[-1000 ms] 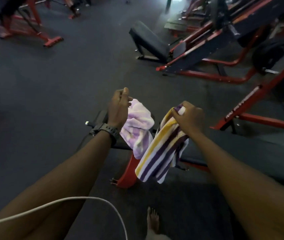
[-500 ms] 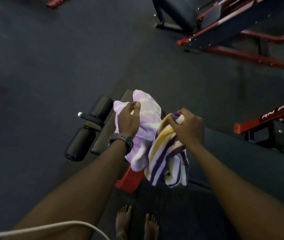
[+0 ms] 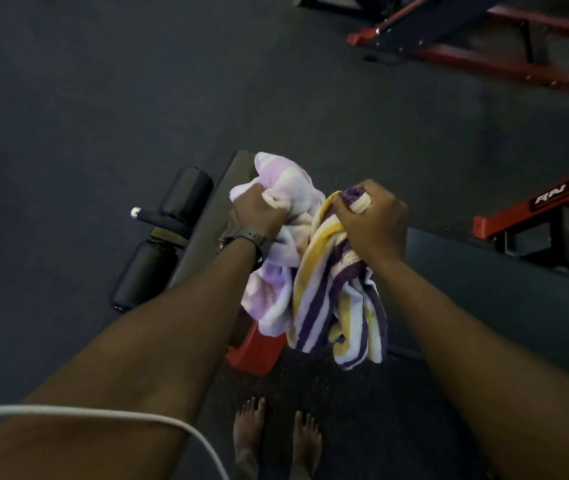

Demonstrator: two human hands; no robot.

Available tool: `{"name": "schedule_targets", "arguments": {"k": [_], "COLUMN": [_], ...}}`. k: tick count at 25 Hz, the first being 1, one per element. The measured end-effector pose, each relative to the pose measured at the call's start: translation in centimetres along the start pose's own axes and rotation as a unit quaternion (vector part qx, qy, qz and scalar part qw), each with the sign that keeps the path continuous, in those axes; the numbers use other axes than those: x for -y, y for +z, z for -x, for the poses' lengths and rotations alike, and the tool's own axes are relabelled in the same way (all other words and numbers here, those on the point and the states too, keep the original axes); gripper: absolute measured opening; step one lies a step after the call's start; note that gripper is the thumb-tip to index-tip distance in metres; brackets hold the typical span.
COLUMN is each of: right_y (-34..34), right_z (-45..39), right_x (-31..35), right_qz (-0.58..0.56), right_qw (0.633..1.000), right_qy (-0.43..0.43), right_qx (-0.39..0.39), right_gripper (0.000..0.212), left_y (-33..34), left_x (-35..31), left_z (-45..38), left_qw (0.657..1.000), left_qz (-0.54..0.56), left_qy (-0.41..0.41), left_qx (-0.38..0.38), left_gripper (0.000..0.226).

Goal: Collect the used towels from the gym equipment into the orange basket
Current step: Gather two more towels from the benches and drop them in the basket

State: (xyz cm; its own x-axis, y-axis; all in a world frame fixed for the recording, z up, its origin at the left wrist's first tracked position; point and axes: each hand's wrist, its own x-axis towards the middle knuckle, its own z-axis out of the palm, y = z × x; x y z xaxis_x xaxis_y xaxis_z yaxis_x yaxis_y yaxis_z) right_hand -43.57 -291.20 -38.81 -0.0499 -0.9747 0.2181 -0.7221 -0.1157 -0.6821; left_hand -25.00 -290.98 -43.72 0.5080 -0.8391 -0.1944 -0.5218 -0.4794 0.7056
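My left hand (image 3: 257, 213), with a dark watch on the wrist, grips a bunched lilac and white towel (image 3: 283, 271) that hangs down from the fist. Right beside it my right hand (image 3: 373, 223) grips a towel striped in purple, yellow and white (image 3: 331, 310), whose folds dangle below the fist. Both towels touch each other above the end of a dark padded bench (image 3: 206, 233). No orange basket is in view.
The bench has black foam rollers (image 3: 168, 237) at its left end and a red foot (image 3: 255, 355) below. Red machine frames stand at the top right (image 3: 483, 60) and right edge (image 3: 539, 209). My bare feet (image 3: 276, 438) stand on dark rubber flooring; a white cable (image 3: 103, 414) crosses the bottom left.
The view has tilted down toward the bench and my feet. My left hand has closed tighter on the lilac towel and both hands have drawn closer together.
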Motion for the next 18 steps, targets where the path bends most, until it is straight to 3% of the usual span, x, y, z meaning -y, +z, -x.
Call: {"name": "schedule_targets", "arguments": {"k": [5,11,14,18], "right_y": [-6.9,-19.9,-23.5,-24.9], "right_z": [-4.2,-8.0,-6.1,0.5], "right_x": [9.1,29.5,39.4,51.2], "right_qz": [-0.093,-0.198,-0.238,-0.311], "right_qw": [0.995,0.958,0.930,0.880], "right_qy": [-0.035,-0.202,-0.275,-0.359], "right_qx": [-0.029,-0.055,-0.055,-0.021], "right_gripper": [0.022,0.025,0.025,0.019], "left_y": [-11.1,-34.7,-45.0,-57.0], "left_x": [-10.5,-22.0,-23.3,-19.3], "left_z": [0.5,9.4,15.2,24.6], "left_qw": [0.994,0.952,0.927,0.889], "left_qz": [0.040,0.051,0.023,0.008], "left_qy": [0.096,0.238,0.254,0.235], "left_qx": [-0.014,-0.184,-0.275,-0.394], "left_gripper": [0.027,0.029,0.029,0.022]}}
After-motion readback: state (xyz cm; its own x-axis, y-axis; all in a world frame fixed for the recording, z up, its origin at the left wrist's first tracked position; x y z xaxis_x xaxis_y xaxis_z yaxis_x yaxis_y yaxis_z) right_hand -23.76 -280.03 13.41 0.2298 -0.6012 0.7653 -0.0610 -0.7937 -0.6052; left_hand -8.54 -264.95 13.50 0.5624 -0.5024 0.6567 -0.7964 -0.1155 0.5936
